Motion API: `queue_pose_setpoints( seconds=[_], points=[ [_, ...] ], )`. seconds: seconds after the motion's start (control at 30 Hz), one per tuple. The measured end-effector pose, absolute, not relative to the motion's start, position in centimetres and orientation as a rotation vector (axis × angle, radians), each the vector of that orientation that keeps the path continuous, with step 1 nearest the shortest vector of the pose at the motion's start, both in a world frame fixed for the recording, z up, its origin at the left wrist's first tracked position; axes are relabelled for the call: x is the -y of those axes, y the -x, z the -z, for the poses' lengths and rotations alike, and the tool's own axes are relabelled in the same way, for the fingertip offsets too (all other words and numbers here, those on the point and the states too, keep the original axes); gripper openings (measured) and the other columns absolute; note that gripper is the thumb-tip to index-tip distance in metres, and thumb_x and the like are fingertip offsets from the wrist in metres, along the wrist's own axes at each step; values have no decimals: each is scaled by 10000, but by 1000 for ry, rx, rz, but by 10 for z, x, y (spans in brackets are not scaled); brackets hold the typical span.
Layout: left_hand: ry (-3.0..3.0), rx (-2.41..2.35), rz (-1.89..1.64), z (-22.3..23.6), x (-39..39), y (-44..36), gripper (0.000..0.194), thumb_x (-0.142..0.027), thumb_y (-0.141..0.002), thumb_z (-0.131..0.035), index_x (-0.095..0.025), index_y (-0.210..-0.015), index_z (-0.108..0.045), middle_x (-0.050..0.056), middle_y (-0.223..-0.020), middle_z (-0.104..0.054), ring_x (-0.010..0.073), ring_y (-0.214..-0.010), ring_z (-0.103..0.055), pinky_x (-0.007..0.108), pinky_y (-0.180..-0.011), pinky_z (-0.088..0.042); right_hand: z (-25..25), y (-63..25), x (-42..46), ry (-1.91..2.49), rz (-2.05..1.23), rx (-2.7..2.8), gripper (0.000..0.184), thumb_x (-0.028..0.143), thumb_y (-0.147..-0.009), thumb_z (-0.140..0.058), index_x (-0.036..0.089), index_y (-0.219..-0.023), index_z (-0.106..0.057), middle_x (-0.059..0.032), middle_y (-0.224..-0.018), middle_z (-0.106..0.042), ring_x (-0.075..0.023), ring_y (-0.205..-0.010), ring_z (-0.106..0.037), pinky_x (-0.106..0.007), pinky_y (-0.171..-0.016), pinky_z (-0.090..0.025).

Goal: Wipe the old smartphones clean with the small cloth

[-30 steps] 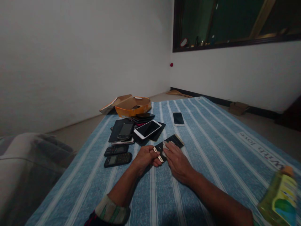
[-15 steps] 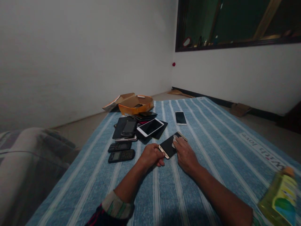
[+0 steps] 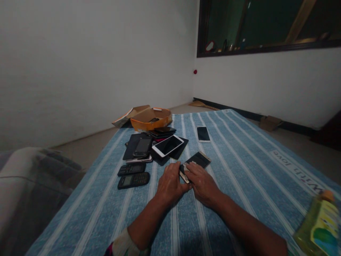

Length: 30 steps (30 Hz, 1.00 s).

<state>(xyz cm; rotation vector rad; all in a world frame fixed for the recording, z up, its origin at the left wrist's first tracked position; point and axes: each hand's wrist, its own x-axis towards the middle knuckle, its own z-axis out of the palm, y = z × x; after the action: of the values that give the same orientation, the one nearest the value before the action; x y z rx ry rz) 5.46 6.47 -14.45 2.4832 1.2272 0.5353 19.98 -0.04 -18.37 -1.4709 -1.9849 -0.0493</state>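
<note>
Both hands meet over a dark-screened smartphone with pale gold ends (image 3: 201, 160), which is at the middle of a blue-and-white striped cloth (image 3: 170, 220), its far end pointing away to the right. The left hand (image 3: 172, 180) is closed around the near end, fingers along the left side and thumb reaching across toward the other hand. The right hand (image 3: 201, 180) lies over the screen with its fingers together and slightly bent; a small pale scrap (image 3: 186, 165) shows by its fingertips, but whether it is pinched or only pressed there I cannot tell. To the left lie two black keypad phones, the farther one (image 3: 131, 169) just beside the nearer one (image 3: 133, 180). Beyond them is a pile of dark devices, with a white-framed smartphone (image 3: 168, 146) tilted across it, and behind the pile an open orange cardboard box (image 3: 151, 124). Another white-edged smartphone (image 3: 203, 134) lies apart, farther off. A bottle of yellow-green liquid (image 3: 319, 224) is at the right edge, well apart from the hands.
</note>
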Motion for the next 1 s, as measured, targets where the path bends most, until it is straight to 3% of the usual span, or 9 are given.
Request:
queue_pose_setpoints(
  seconds=[0.13,0.4,0.53,0.73,1.0],
  points=[
    [-2458,-1238,-552,145,-63,-55,707,-313,-650,-792,-135,-1274,-511,121,-1176,-615,304,-1112,-557,420,-928,-478,183,-207,-5,1539,78,1954,491,21,-796,-448,142,-1240,-621,-133,-1353,-587,-263,-1305,-483,-487,-1119,-361],
    [-2433,-1302,-540,139,-58,-58,684,-330,-631,-817,-126,-1234,-566,125,-1172,-637,318,-1099,-552,426,-925,-477,181,-241,-19,1744,104,1756,405,24,-857,-401,124,-1144,-669,-173,-1341,-575,-268,-1284,-481,-460,-1073,-383],
    [-2442,-1311,-539,142,-59,-59,758,-319,-644,-793,-100,-1312,-509,138,-1200,-629,326,-1119,-541,432,-940,-474,177,-218,-15,1598,-9,1898,415,17,-833,-436,131,-1175,-643,-164,-1315,-575,-255,-1280,-461,-458,-1098,-349],
    [-2488,-1260,-598,147,-62,-58,673,-303,-694,-721,-147,-1310,-501,112,-1165,-632,303,-1104,-556,432,-942,-474,166,-201,-17,1462,-81,2074,319,75,-897,-452,175,-1126,-649,-117,-1202,-624,-225,-1174,-521,-410,-1047,-393],
    [-2448,-1311,-514,140,-59,-58,800,-324,-630,-811,-142,-1339,-487,123,-1213,-607,317,-1132,-540,426,-946,-463,186,-247,-29,1756,82,1751,416,40,-855,-402,148,-1171,-652,-151,-1346,-572,-252,-1290,-462,-455,-1082,-362]
  ],
)
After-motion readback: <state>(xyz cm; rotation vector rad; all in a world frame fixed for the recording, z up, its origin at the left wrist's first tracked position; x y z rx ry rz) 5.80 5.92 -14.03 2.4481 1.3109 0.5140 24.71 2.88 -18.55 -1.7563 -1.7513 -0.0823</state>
